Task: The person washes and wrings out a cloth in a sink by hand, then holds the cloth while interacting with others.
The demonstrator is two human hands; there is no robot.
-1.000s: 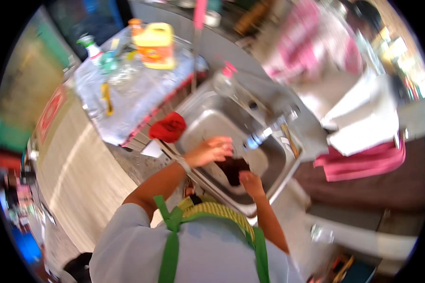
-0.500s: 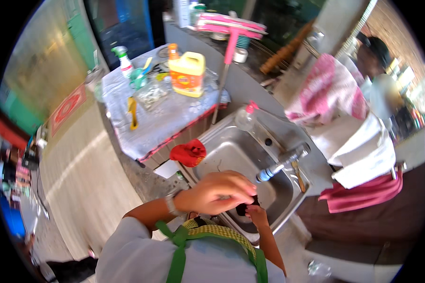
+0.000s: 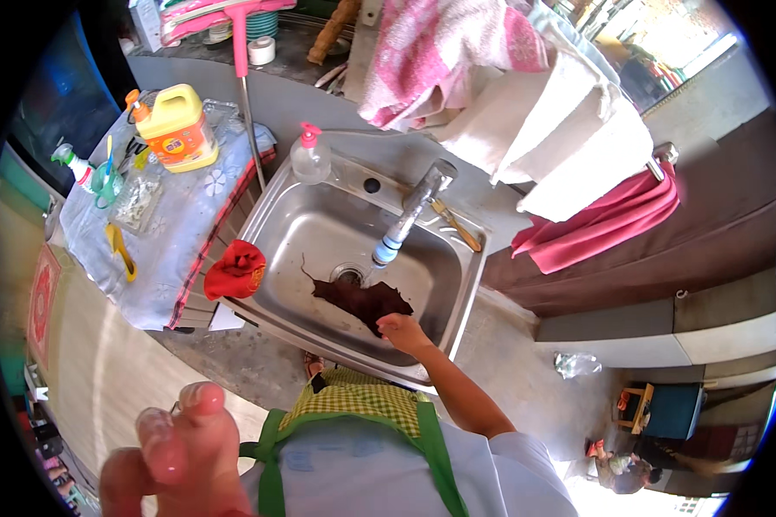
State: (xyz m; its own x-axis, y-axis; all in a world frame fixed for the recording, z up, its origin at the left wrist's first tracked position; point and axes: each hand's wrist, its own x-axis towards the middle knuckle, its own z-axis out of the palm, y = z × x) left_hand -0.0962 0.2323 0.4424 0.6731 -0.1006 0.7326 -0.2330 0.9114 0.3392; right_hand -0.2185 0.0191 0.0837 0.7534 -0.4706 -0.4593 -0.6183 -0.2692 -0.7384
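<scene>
My right hand (image 3: 403, 334) reaches into the steel sink (image 3: 276, 220), its fingers closed on the near edge of a dark brown, ragged-edged, limp piece (image 3: 362, 300). I cannot tell whether it is a leaf or cloth. It lies over the basin floor beside the drain (image 3: 348, 274), with a thin dark strand near its left end. A chrome faucet (image 3: 418, 202) with a blue-tipped spout hangs above it. My left hand (image 3: 177, 457) is raised at the lower left, away from the sink, fingers bent and apart, holding nothing visible.
A red cloth (image 3: 235, 270) hangs on the sink's left rim. A pump bottle (image 3: 310, 157) and a wooden-handled brush (image 3: 457, 226) sit on its back ledge. Left stands a cloth-covered table (image 3: 168, 267) with a yellow jug (image 3: 177, 129). Towels (image 3: 569, 129) hang at right.
My left hand has moved from over the sink to the lower left, close to the camera. The brown piece now lies spread out in the basin. The view has swung rightward.
</scene>
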